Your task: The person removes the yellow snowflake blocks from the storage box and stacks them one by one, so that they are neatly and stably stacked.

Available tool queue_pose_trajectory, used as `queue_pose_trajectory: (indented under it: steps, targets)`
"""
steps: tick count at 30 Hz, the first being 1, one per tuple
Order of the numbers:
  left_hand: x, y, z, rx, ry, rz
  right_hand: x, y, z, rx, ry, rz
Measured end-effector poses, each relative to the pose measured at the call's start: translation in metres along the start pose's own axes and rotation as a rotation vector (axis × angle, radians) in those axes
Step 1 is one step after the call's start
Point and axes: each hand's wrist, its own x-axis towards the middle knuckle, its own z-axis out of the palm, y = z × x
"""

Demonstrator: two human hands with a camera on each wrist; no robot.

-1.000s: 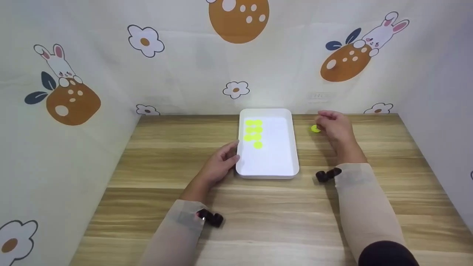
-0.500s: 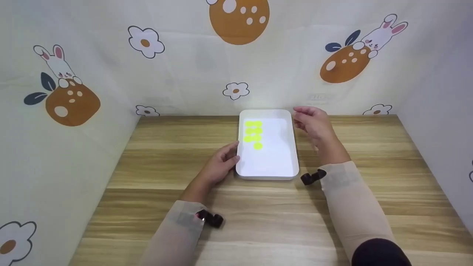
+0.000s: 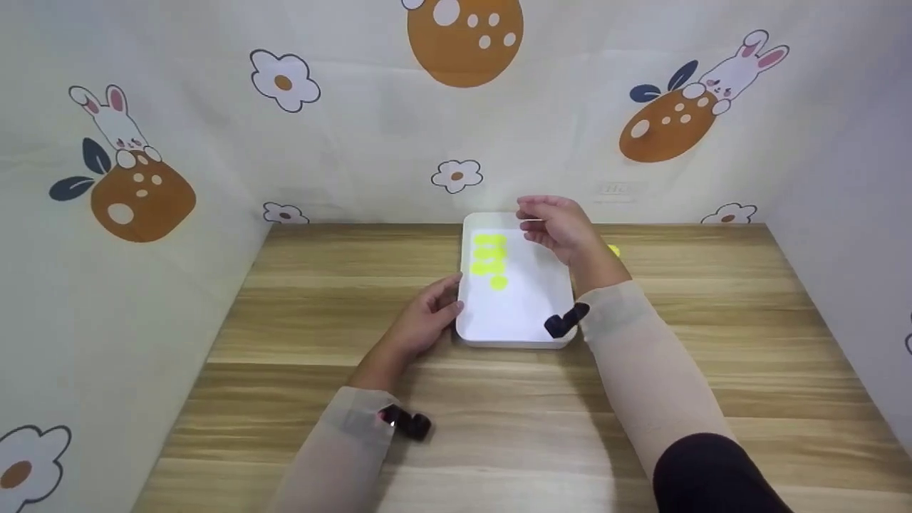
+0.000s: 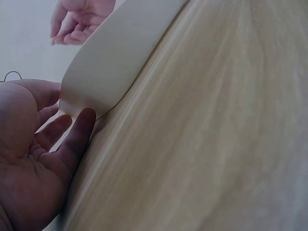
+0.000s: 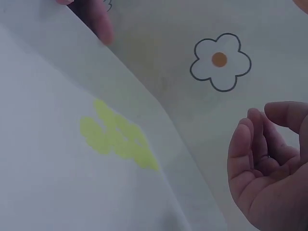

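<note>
A white rectangular tray point(image 3: 531, 310) stands on the table. On the left part of its floor lies a group of flat, bright yellow round discs point(image 3: 488, 256); they run together into one patch in the right wrist view. My left hand point(image 3: 427, 313) rests at the tray's left side, fingertips against its outer wall, fingers loosely bent. Over the tray's far right part hovers my right hand point(image 3: 559, 228), its thumb and forefinger tips close together in the right wrist view. I cannot tell whether something thin is between them.
More yellow point(image 3: 615, 251) shows on the table right of the tray, mostly hidden behind the right wrist. A light, patterned cloth wall point(image 3: 356, 142) rises directly behind the tray. Bare wood table point(image 3: 484, 427) lies in front.
My right hand has moved left from the yellow piece beside the tray, past the right rim, to above the tray. The left hand, tray and discs stay in place.
</note>
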Motion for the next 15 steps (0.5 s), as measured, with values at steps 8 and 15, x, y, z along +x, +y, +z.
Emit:
queue_pose_trajectory:
  steps: [8,15]
  targets:
    - [0.000,0.001,0.001,0.028,0.026,-0.025,0.026,0.010,0.019,-0.061,0.046,0.019]
    - [-0.002,0.002,0.000,0.031,0.018,-0.025,0.043,0.023,0.027,-0.053,0.071,-0.025]
